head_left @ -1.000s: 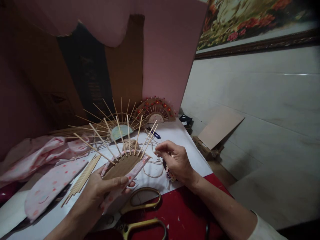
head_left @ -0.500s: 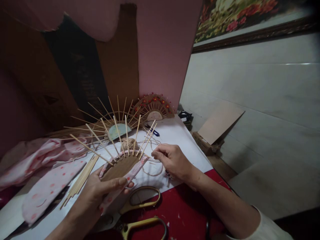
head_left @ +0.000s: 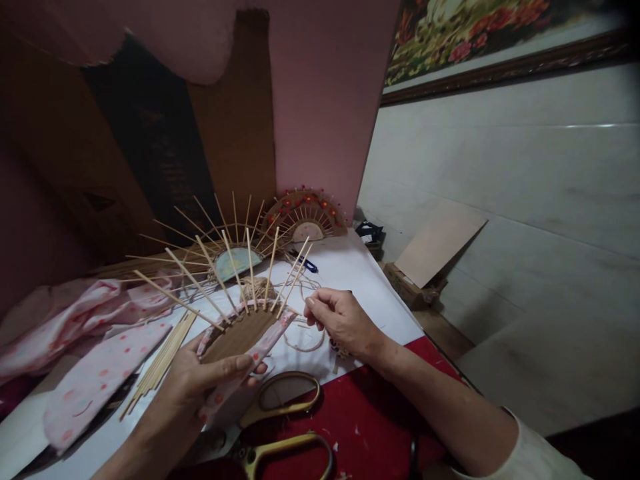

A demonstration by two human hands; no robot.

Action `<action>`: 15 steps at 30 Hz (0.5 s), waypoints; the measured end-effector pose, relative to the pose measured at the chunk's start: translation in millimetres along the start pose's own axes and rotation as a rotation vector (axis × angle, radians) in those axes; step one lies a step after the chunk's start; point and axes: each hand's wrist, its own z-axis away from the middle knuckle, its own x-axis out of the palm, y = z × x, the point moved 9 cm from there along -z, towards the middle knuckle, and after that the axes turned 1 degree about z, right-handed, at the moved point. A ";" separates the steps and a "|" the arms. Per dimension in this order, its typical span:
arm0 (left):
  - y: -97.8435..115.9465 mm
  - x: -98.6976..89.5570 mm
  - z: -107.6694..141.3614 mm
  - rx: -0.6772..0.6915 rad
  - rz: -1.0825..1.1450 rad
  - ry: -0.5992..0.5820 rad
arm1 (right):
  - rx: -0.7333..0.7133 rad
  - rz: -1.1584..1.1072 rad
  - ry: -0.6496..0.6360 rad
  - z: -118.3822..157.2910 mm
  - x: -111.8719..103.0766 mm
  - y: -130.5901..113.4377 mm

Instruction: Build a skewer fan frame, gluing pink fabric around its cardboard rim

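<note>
My left hand grips a half-round cardboard piece edged with pink dotted fabric. Several thin wooden sticks fan out from its curved edge. Just right of the piece, my right hand is closed in a pinch, apparently on twine; the fingertips hide most of what is in them. A loop of twine lies on the white sheet below that hand. Behind the sticks sits a ball of twine. Gold-handled scissors lie in front of my left hand.
Loose sticks, a dotted fabric half-circle and crumpled pink cloth lie at left. At the back stand a stick fan with a pale green base and a flowered fan. Blue thread snips lie near them.
The held piece and its sticks have shifted very slightly left in view. My right hand stays pinched at nearly the same place.
</note>
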 end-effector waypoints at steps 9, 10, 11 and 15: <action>6.6 8.9 -0.6 0.066 -0.051 -0.102 | 0.005 0.086 0.124 0.5 -10.3 -1.3; 6.4 7.7 -0.7 0.069 -0.053 -0.091 | -0.002 0.086 0.146 0.3 -12.2 -0.6; 6.2 6.2 -0.6 0.074 -0.050 -0.076 | -0.009 0.081 0.164 -0.1 -13.7 0.1; 4.2 -0.9 0.2 0.086 -0.035 -0.009 | -0.029 -0.008 0.199 -1.6 -15.9 1.9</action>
